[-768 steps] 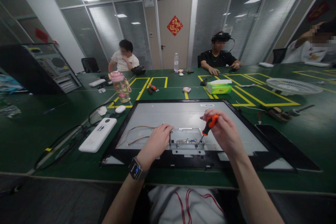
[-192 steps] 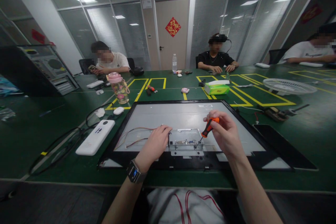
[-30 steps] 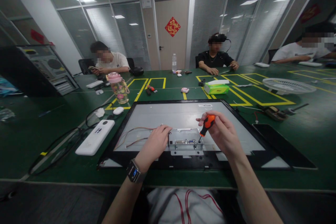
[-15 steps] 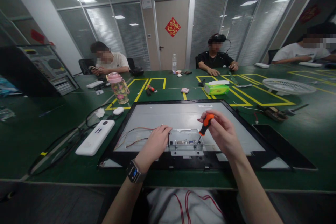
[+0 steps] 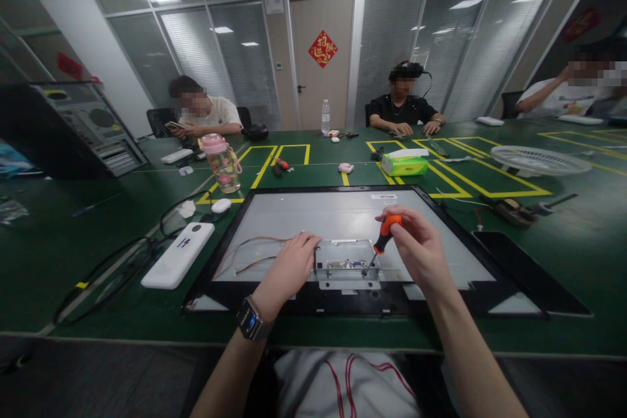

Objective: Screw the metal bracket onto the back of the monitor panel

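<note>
A monitor panel [image 5: 343, 212] lies back-side up on the green table, with a small metal board cover [image 5: 343, 255] near its front edge. My right hand [image 5: 416, 251] is closed round an orange-handled screwdriver [image 5: 383, 233], whose tip rests on the cover's right side. My left hand [image 5: 289, 268], fingers curled, presses on the panel at the cover's left edge. Thin coloured wires [image 5: 249, 255] run left from it. A watch [image 5: 247, 320] is on my left wrist.
A white power adapter [image 5: 177, 255] and black cables [image 5: 112, 274] lie left of the panel, with a pink bottle [image 5: 223, 163] behind. A green tissue box [image 5: 405, 163], a fan grille [image 5: 539, 160] and a black cover plate [image 5: 529, 271] are to the right. Three other people sit around the table.
My right hand has shifted slightly on the screwdriver handle, turning it, while the tip stays at the same spot. My left hand has not moved.
</note>
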Demonstrator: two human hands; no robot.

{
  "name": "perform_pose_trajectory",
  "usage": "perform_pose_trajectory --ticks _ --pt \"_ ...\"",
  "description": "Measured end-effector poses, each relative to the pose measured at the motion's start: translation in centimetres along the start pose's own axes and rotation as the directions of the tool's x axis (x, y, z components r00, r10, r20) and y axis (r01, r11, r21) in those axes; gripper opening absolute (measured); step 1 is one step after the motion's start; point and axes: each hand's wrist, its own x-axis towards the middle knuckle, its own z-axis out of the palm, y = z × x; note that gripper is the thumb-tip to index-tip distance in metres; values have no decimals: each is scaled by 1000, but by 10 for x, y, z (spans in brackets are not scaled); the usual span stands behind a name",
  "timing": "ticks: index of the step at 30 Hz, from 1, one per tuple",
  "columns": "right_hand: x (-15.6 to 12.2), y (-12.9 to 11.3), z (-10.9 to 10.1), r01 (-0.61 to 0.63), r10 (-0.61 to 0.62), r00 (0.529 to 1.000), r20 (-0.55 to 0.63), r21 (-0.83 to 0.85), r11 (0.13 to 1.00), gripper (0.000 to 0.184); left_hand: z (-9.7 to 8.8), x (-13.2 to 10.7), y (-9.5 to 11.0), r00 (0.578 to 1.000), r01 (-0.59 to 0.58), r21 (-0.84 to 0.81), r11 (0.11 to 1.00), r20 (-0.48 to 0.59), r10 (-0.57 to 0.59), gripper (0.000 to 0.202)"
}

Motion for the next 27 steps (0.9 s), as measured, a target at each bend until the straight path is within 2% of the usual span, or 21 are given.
perform_pose_trajectory --ticks 4,9,11,15,21,27 --pt "2 -1 0 54 -56 998 15 89 995 13 1 0 0 1000 6 -1 1000 10 -6 38" --pt "0 -4 3 -62 55 997 50 147 987 16 2 0 -2 1000 4 -3 1000 -1 -4 38" --pt "0 -3 3 -68 61 997 52 155 986 17 2 0 -1 1000 9 -4 1000 2 -9 37" --pt "0 -2 2 -41 35 998 45 139 989 15 0 0 1 1000 18 -2 1000 10 -18 38" --pt "-1 -5 3 -87 80 995 63 124 989 21 -1 0 0 1000 21 -17 1000 20 -20 39" --pt "0 -6 3 -32 29 998 47 51 998 19 1 0 -2 1000 13 -31 999 5 -13 39"
